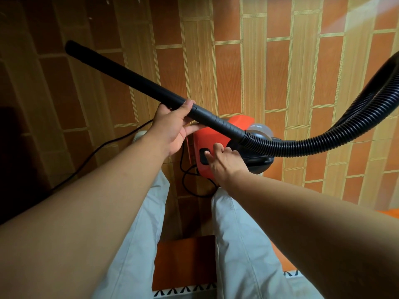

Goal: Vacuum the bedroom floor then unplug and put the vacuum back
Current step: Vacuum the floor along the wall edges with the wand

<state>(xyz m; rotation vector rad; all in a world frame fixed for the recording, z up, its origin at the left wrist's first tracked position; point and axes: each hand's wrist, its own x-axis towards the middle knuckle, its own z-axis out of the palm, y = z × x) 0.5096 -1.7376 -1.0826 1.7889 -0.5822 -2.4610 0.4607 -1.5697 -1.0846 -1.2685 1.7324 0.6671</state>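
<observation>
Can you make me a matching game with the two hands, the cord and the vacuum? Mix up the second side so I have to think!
Things:
1. left hand
2. right hand
3. cord
4. vacuum body

Matches:
A. lies on the floor
B. is orange
C. grips the black wand
D. touches the black button

Right pairs: 1-C, 2-D, 3-A, 4-B.

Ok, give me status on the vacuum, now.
Left grip holds the wand. Right grip fingertips on the black switch of the vacuum. Cord trails across the floor beside the legs.
</observation>
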